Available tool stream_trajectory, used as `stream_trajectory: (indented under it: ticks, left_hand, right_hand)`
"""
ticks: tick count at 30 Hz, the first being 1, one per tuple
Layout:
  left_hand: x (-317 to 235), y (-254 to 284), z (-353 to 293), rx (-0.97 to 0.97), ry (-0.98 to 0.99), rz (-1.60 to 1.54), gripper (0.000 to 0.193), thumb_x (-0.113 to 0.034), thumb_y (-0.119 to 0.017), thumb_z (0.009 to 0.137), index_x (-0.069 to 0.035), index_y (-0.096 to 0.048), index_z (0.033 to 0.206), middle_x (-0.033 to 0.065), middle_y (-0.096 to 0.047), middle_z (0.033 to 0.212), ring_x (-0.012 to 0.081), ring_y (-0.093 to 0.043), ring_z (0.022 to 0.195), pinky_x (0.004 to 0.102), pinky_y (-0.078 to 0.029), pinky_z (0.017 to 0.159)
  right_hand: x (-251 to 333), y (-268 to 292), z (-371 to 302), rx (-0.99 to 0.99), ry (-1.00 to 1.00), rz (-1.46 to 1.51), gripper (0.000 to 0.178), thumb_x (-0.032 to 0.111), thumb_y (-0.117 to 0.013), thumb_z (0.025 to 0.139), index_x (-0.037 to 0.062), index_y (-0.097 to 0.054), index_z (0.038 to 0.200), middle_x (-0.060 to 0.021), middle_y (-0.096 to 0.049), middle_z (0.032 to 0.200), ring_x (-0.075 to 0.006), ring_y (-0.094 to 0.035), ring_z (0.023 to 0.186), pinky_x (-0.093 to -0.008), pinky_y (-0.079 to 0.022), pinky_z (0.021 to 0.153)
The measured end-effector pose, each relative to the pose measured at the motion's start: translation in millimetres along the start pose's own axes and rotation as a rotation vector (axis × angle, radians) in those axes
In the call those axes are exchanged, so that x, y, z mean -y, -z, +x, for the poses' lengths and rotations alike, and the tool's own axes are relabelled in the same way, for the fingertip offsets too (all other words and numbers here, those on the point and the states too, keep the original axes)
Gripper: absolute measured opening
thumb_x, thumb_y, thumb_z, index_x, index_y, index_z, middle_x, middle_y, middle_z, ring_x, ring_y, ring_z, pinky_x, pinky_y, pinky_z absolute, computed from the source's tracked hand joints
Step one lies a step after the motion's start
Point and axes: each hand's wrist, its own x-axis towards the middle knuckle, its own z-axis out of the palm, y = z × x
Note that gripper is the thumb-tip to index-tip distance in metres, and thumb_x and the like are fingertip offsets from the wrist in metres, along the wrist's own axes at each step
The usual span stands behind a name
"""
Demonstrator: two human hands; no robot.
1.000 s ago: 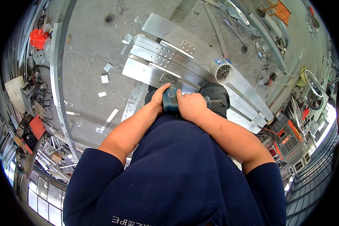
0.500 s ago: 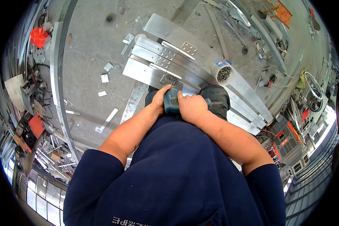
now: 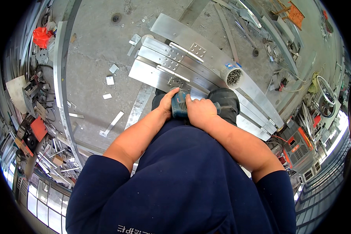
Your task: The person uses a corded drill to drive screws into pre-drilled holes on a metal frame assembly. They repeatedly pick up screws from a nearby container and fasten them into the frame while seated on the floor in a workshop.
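Note:
A blue power drill (image 3: 179, 104) is held in both hands in front of my body, its front end at the near hinge. My left hand (image 3: 167, 102) wraps round the drill's left side. My right hand (image 3: 201, 111) grips it from the right, with fingers curled over the body and handle. Ahead lie long silvery metal panels (image 3: 154, 76) side by side, joined by hinge plates (image 3: 171, 62) with rows of rivet heads. The drill's tip is hidden behind its body and my left hand. Two bar-shaped white rods (image 3: 173, 73) lie along the hinges.
A white tub (image 3: 233, 77) of small metal fasteners stands on the right part of the panels. Metal scraps (image 3: 113, 69) lie on the concrete floor to the left. A long metal beam (image 3: 61, 70) runs along the left. An orange-and-grey machine (image 3: 299, 146) stands at the right.
The whole view has shifted slightly, so things sit a little further right. Both hands stay on the drill at the near hinge; nothing was taken or let go.

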Motion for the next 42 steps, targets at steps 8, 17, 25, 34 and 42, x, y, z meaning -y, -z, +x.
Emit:
stream_trajectory:
  ticks: [8,17,25,34,42]
  left_hand:
    - [0.1,-4.9,-2.8,-0.026,-0.017,-0.027,0.034,-0.042,-0.065,0.091,-0.008,-0.064,0.097,0.0068,-0.067,0.087,0.0216,-0.065,0.077,0.0377,-0.056,0.073]
    - [0.6,-4.6,-3.4,0.011,-0.001,-0.031,0.041,-0.045,-0.061,0.092,-0.006,-0.065,0.103,0.0099,-0.069,0.092,0.0236,-0.069,0.08,0.0388,-0.059,0.075]
    - [0.8,-1.9,-1.2,-0.009,-0.006,-0.028,0.037,-0.044,-0.062,0.092,-0.008,-0.065,0.097,0.0073,-0.067,0.088,0.0221,-0.067,0.076,0.0378,-0.057,0.073]
    - [0.8,-0.5,1.2,-0.011,-0.007,-0.037,0.034,-0.043,-0.062,0.093,-0.009,-0.065,0.095,0.0061,-0.067,0.086,0.0213,-0.066,0.076,0.0373,-0.056,0.073]
    - [-0.2,0.7,3.2,0.0,0.014,-0.025,0.041,-0.046,-0.059,0.093,-0.006,-0.065,0.1,0.009,-0.069,0.09,0.0235,-0.068,0.079,0.039,-0.058,0.076]
  right_hand:
    - [-1.1,-1.0,0.4,-0.041,0.006,-0.01,0.048,0.017,-0.053,0.087,-0.0029,-0.052,0.13,-0.0149,-0.073,0.086,-0.0292,-0.073,0.076,-0.0388,-0.056,0.067]
    - [-1.9,1.4,-0.3,-0.048,0.012,-0.011,0.044,0.017,-0.055,0.086,-0.002,-0.054,0.126,-0.0143,-0.073,0.084,-0.0287,-0.073,0.076,-0.0392,-0.056,0.066]
    - [-0.9,2.5,0.9,-0.066,0.007,0.002,0.039,0.017,-0.055,0.086,-0.0009,-0.057,0.12,-0.0141,-0.073,0.085,-0.0283,-0.073,0.077,-0.0391,-0.056,0.066]
    - [-0.4,4.3,1.2,-0.07,0.012,-0.003,0.037,0.017,-0.054,0.086,-0.0006,-0.058,0.119,-0.0136,-0.073,0.084,-0.0286,-0.073,0.076,-0.0392,-0.056,0.065]
    - [-2.9,5.2,3.7,-0.048,0.004,0.032,0.046,0.015,-0.057,0.083,-0.0018,-0.054,0.125,-0.0152,-0.073,0.083,-0.0306,-0.072,0.075,-0.0396,-0.056,0.066]
